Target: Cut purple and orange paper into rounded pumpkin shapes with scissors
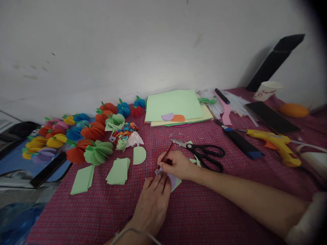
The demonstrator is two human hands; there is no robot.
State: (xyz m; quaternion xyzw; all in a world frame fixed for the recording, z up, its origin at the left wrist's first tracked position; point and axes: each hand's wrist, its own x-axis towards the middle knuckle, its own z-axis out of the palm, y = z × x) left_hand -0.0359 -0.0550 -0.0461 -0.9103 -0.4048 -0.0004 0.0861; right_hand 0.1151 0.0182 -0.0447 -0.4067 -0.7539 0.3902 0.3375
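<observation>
My right hand point(176, 163) is closed around a dark red pencil point(168, 152), its tip down at the edge of a purple paper shape point(173, 180). That shape lies over a light green piece of paper point(177, 184), and my hands cover much of both. With its fingers stretched out flat, my left hand point(154, 197) presses on the papers. Black-handled scissors point(204, 151) lie just beyond my right wrist, with green scraps beneath. A rounded green cutout point(139, 155) and two stacks of green paper pieces point(118, 172) point(82, 180) are off to the left.
Folded paper pumpkins point(93, 131) crowd the left side, beside a heap of scraps point(125, 134). Coloured sheets point(173, 103) lie against the wall. To the right are a yellow glue gun point(274, 139), a utility knife point(241, 141), a phone point(272, 117) and a paper cup point(267, 91).
</observation>
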